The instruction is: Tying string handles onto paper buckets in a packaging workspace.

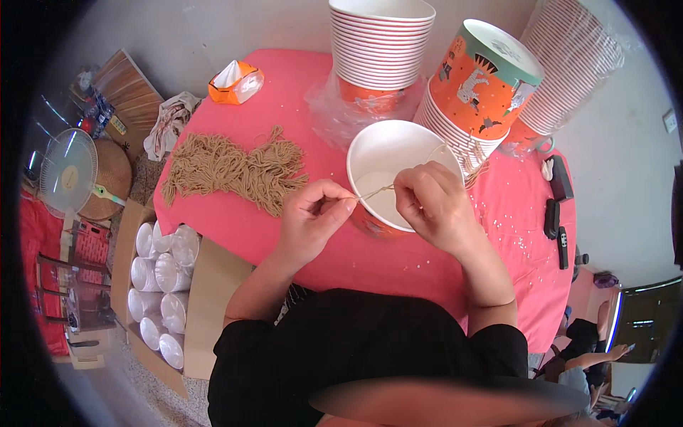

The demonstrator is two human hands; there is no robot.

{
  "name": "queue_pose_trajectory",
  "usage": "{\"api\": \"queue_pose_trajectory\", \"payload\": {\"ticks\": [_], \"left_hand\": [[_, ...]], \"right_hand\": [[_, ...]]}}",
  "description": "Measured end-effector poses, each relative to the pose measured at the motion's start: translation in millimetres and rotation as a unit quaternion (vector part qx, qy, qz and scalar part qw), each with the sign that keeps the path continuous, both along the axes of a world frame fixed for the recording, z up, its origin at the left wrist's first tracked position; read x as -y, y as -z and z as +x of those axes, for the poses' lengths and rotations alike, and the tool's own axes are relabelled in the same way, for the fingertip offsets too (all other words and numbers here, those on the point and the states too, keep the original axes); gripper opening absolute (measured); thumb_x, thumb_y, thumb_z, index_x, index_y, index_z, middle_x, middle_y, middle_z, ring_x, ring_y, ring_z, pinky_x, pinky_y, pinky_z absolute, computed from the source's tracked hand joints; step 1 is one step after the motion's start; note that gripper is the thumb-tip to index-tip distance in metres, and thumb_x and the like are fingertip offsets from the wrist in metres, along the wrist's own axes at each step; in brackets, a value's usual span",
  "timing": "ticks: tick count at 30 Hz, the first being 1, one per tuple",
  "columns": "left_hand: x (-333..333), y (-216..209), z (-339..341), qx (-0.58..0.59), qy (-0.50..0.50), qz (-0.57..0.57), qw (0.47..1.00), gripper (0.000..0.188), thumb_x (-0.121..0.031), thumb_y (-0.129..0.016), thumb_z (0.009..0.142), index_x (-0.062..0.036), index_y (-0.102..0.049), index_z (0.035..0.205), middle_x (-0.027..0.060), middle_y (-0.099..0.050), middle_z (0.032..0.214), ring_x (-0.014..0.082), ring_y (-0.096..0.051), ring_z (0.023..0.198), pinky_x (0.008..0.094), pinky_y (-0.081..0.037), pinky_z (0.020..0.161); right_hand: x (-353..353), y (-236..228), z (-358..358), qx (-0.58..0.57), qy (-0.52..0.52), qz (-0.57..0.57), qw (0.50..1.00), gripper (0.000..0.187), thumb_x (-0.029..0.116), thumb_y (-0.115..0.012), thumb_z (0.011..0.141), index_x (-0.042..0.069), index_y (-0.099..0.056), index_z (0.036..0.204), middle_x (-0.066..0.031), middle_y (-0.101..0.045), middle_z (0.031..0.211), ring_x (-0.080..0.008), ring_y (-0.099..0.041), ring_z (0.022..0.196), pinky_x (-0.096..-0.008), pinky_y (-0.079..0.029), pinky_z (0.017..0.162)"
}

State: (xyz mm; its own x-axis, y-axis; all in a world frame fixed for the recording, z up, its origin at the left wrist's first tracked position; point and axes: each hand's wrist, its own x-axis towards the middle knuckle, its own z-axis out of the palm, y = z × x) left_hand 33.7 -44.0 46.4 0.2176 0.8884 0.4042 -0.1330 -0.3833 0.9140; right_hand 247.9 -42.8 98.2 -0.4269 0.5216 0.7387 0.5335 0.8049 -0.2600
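Observation:
A thin tan string [373,191] runs between my two hands, with what looks like a small twist or knot near the right fingers. My left hand [310,222] is closed, pinching one end between thumb and forefinger. My right hand [442,211] is closed on the other part, its fingers curled downward and partly hidden. Both hands are over the near rim of a white-lined paper bucket [370,134] with an orange outside, which stands upright. To the left lies a long bundle of tan strings [235,171]. More loose strings [475,158] hang by the stack right of the bucket.
Behind the bucket rise nested paper buckets [384,50], an upturned orange-and-green bucket [475,78] and a wrapped stack [569,71]. An orange packet [237,83] lies on the pink tablecloth [320,263]. Below left is a carton [213,299] of clear plastic containers. Dark objects [557,199] line the right edge.

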Motion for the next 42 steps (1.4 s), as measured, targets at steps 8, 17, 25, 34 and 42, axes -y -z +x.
{"api": "queue_pose_trajectory", "payload": {"ticks": [8,17,25,34,42], "left_hand": [[-3,-26,16,-0.14,-0.091,0.243,0.955,0.021,-0.003,-0.075,0.075,-0.0052,-0.068,0.095,0.0052,-0.064,0.092,0.0114,-0.056,0.066,0.0227,-0.042,0.051],[-2,-22,15,-0.095,-0.044,0.139,0.985,0.009,0.0,-0.07,0.081,-0.004,-0.067,0.088,0.002,-0.064,0.081,0.0077,-0.049,0.057,0.0211,-0.034,0.049],[-2,-17,3,-0.108,-0.044,0.154,0.981,0.008,-0.001,-0.07,0.081,-0.0044,-0.067,0.087,0.0018,-0.061,0.083,0.0076,-0.048,0.066,0.0224,-0.033,0.051],[-4,0,-6,-0.209,-0.069,0.253,0.942,0.011,-0.002,-0.072,0.072,-0.0048,-0.064,0.079,0.0074,-0.053,0.086,0.021,-0.054,0.078,0.0307,-0.044,0.067],[-3,1,-11,-0.206,-0.047,0.201,0.956,0.011,0.0,-0.069,0.07,-0.0036,-0.06,0.075,0.0075,-0.049,0.085,0.02,-0.053,0.079,0.0299,-0.043,0.068]], "right_hand": [[8,-3,-3,-0.005,-0.051,-0.018,0.999,0.021,0.0,-0.069,0.073,0.001,-0.056,0.09,-0.0108,-0.056,0.071,-0.0289,-0.056,0.061,-0.0386,-0.046,0.059],[10,-7,2,0.002,-0.063,-0.107,0.992,0.021,0.005,-0.072,0.075,0.001,-0.061,0.092,-0.0117,-0.059,0.075,-0.0302,-0.058,0.065,-0.0392,-0.047,0.061],[4,-10,11,0.063,-0.027,0.105,0.992,0.025,0.008,-0.065,0.067,-0.001,-0.063,0.091,-0.0089,-0.059,0.078,-0.0244,-0.059,0.066,-0.0368,-0.047,0.062],[-1,-30,43,0.048,0.091,0.265,0.959,0.034,0.001,-0.071,0.061,0.0,-0.064,0.094,-0.0064,-0.058,0.074,-0.0211,-0.056,0.062,-0.0342,-0.043,0.057],[0,-32,57,-0.016,0.154,0.257,0.954,0.028,-0.007,-0.072,0.065,0.003,-0.061,0.089,-0.008,-0.061,0.073,-0.0238,-0.057,0.059,-0.0331,-0.042,0.052]]}}
